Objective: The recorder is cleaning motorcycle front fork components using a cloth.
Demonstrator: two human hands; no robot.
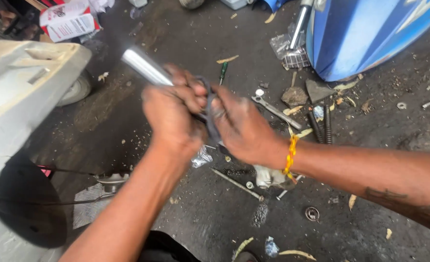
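Two hands (205, 116) grip one metal tube (146, 67).

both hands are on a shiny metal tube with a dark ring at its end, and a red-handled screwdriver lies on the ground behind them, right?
Not quite: the screwdriver has a green handle, not red, as the head view shows. The rest holds: left hand and right hand grip the shiny metal tube and its dark ring.

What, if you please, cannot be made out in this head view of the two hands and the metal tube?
- Metal tube: blurred by motion; its lower end is hidden inside the left hand.
- Dark ring: mostly covered by the right hand.
- Blue panel: cut off by the top edge.
- Small round part on the floor: too small to tell.
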